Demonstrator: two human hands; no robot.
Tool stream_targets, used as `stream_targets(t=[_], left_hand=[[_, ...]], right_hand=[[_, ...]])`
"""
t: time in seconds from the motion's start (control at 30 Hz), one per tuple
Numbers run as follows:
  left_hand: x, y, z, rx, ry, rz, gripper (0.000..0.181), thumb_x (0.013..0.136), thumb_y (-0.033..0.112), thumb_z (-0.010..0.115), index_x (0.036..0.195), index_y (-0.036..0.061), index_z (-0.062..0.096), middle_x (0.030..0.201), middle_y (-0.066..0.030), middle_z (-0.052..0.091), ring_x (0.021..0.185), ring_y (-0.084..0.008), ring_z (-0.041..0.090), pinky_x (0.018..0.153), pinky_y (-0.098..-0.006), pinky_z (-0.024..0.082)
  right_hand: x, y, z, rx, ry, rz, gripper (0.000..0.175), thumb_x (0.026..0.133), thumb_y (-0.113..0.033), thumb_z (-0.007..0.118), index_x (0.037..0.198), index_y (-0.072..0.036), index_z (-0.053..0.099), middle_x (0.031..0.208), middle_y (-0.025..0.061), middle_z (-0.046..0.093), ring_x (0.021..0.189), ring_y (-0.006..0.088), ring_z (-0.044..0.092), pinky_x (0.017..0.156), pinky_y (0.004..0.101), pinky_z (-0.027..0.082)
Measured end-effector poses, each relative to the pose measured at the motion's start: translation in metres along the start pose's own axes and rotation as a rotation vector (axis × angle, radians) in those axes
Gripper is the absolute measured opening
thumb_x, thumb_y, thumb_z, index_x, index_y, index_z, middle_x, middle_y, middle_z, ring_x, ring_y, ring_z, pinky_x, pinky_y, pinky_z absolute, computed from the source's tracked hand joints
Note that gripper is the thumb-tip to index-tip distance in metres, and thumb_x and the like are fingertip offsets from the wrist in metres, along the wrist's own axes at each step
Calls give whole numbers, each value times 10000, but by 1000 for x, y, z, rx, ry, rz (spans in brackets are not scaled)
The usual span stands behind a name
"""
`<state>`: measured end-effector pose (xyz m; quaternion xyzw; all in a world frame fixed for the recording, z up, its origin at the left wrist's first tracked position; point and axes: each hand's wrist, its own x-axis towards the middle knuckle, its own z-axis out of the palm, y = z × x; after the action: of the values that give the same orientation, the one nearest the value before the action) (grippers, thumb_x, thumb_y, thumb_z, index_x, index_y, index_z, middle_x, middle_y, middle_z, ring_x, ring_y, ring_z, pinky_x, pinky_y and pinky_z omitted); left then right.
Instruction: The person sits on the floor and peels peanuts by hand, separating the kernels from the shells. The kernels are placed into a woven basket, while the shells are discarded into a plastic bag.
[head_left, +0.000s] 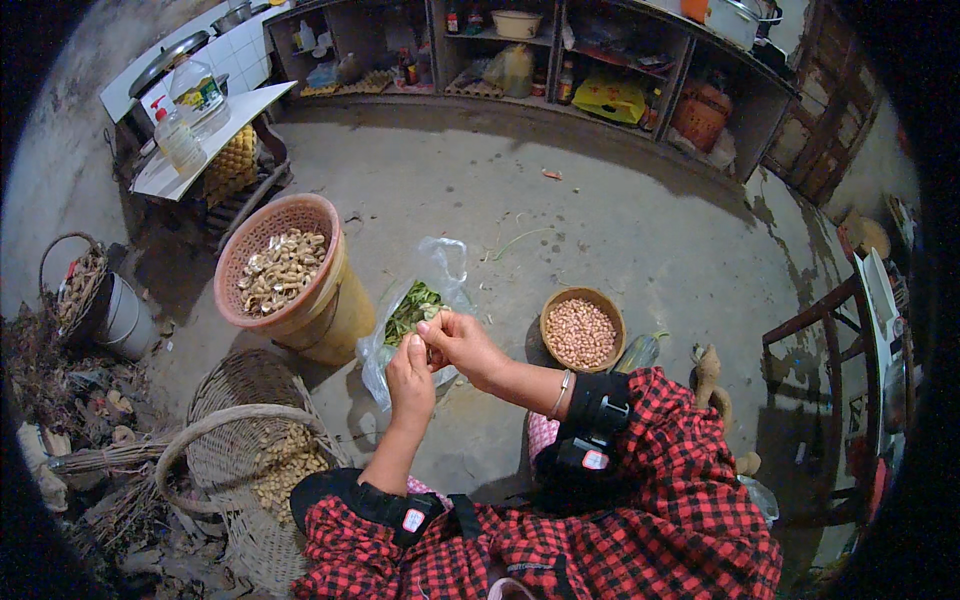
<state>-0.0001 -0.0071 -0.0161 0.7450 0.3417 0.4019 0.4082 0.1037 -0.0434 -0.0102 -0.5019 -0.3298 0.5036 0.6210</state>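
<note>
My left hand (411, 382) and my right hand (466, 349) meet over a clear plastic bag (379, 386) on the concrete floor. Between their fingertips is a piece of leafy greens (433, 308), mostly hidden by the fingers. More dark green leaves (409, 304) lie in the mouth of the bag. Right of my hands stands a round basket (550, 352) of shelled pink peanuts (581, 331). To the left, a pink plastic basket (223, 289) with peanut shells (281, 274) sits on a yellowish bucket (341, 319).
A wicker basket (214, 390) with unshelled peanuts (289, 465) tilts at my left, beside firewood (112, 457). A green gourd-like vegetable (637, 352) lies near the peanut bowl. A wooden chair (817, 315) is at right. Open shelves (495, 56) line the far wall.
</note>
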Motion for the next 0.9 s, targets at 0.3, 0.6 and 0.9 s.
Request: stream_targets(t=[0.3,0.6,0.9], left_hand=[[-1,-2,4,35,50,-44,359,895,245,316,746,-27,498,657,-217,523,611,-354,513,550,-416,379],[3,-6,2,137,20,-26,329,883,236,346,725,-9,498,656,-213,532,622,-382,528,530,-431,383],[8,7,-13,636,-154,7,245,797,289,484,765,72,595,688,-146,586,613,-328,565,556,-406,441]], right_hand=[[4,6,-1,-96,18,-43,281,847,-281,524,771,-12,497,641,28,517,551,89,511,514,251,491],[8,6,-10,-122,-2,71,259,837,-251,540,778,0,516,651,26,530,556,100,529,522,258,501],[13,19,-24,110,-147,335,157,841,-158,525,834,-7,569,772,39,565,685,113,554,683,244,495]])
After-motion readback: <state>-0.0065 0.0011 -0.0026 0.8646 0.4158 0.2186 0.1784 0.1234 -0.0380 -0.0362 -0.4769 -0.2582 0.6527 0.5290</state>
